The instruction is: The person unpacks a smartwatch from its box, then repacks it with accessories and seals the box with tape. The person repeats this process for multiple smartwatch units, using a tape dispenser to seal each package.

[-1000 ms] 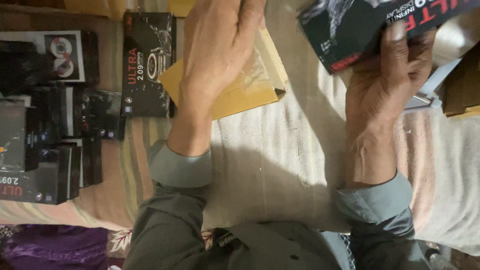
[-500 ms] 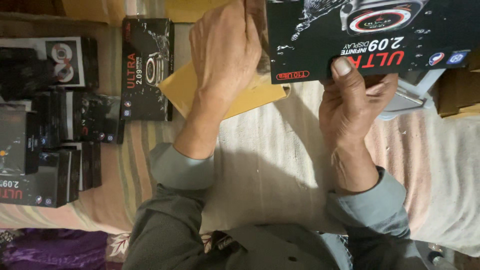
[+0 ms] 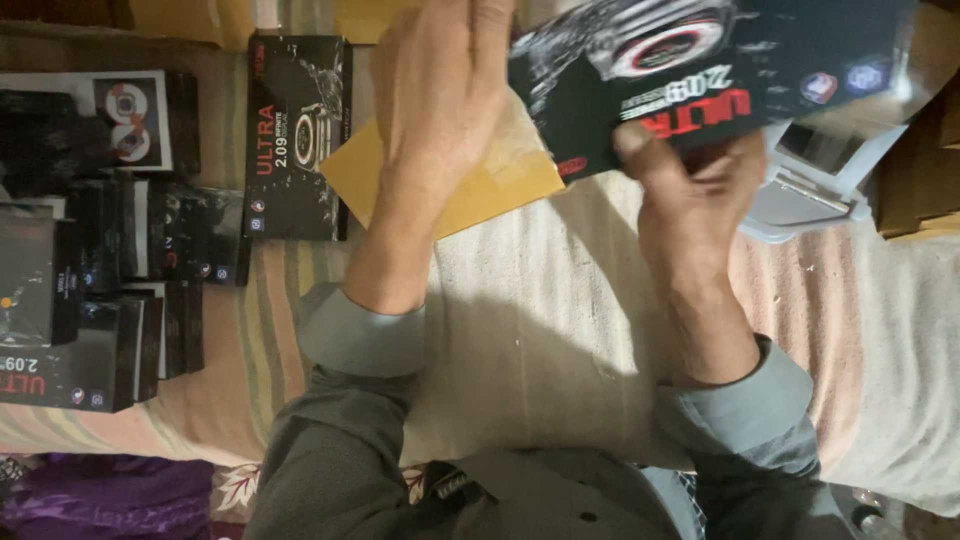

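Observation:
My right hand (image 3: 700, 200) grips the lower edge of a black product box (image 3: 720, 70) that carries a picture of a round watch; the box is tilted and lifted above the cloth. The box's left end overlaps a yellow padded envelope (image 3: 500, 190). My left hand (image 3: 440, 110) lies on that envelope, fingers reaching over its far edge beside the box's left end. Much of the envelope is hidden under the hand and the box.
Several similar black boxes (image 3: 295, 140) lie and stack at the left (image 3: 90, 280) on a striped cloth (image 3: 540, 330). A white plastic case (image 3: 810, 180) sits at the right, a brown carton (image 3: 920, 170) beyond it. Purple fabric (image 3: 100, 495) lies bottom left.
My right hand has brought the black box from the far right leftward, until its end meets the envelope and my left hand. My left hand has stayed on the envelope.

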